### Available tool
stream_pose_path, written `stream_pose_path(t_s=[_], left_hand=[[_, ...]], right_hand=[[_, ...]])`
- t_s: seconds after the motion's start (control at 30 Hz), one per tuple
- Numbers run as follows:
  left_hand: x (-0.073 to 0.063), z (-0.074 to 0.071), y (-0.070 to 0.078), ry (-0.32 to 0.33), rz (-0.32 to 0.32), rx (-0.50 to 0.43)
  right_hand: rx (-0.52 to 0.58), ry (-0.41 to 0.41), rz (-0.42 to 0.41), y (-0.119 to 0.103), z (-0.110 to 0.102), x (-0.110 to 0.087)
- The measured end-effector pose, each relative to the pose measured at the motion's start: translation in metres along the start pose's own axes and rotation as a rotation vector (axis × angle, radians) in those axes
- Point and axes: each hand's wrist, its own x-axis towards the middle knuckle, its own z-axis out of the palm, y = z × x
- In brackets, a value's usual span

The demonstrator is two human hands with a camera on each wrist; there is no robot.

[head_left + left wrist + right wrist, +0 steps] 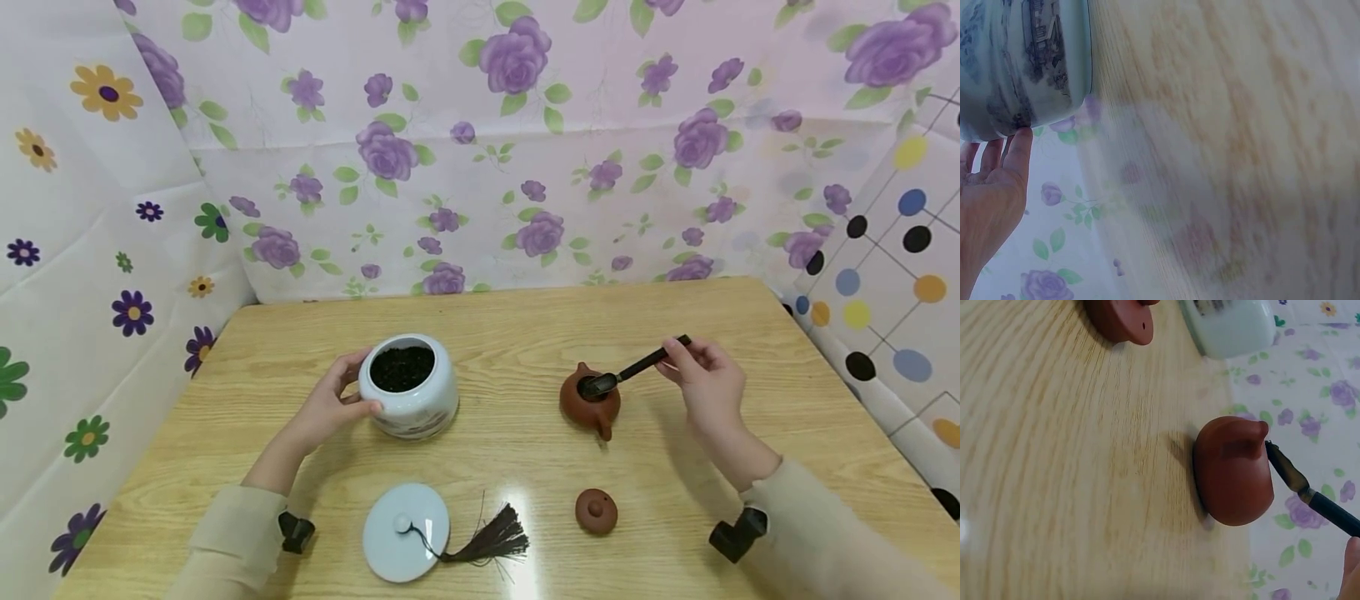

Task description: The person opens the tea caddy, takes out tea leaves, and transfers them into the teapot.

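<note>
My left hand holds a white porcelain jar by its left side, thumb at the front and fingers behind. Dark tea leaves fill the uncovered jar. In the left wrist view, fingertips touch the jar's painted side. My right hand pinches the dark handle of a tea scoop. The scoop slants down to the left, its head over the mouth of a small brown clay teapot. Seen from the right wrist, the scoop's tip is right at the teapot's rim.
Nearer me on the wooden table lies the jar's pale blue lid with a dark tassel. Below the teapot is its round brown lid. Flowered cloth hangs behind the table, with patterned cloths at both sides.
</note>
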Motion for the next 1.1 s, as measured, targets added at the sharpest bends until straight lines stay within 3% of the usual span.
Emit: stream_pose_path(t_s=[0.23,0.43,0.8,1.1], left_hand=[[0.0,0.0,-0.002,-0.007,0.013,-0.011],[0.0,0.0,-0.001,-0.006,0.01,-0.011],[-0.001,0.0,-0.003,-0.002,0.007,-0.011],[0.0,-0.001,0.0,-0.005,0.002,-0.01]], right_hand=[[-0.184,-0.117,-0.209,-0.005,0.008,-0.003],[-0.236,-0.141,-0.278,-0.003,0.008,-0.002],[-0.157,-0.068,-0.225,-0.01,0.004,0.001],[-0.045,-0.06,-0.11,-0.02,-0.012,0.001]])
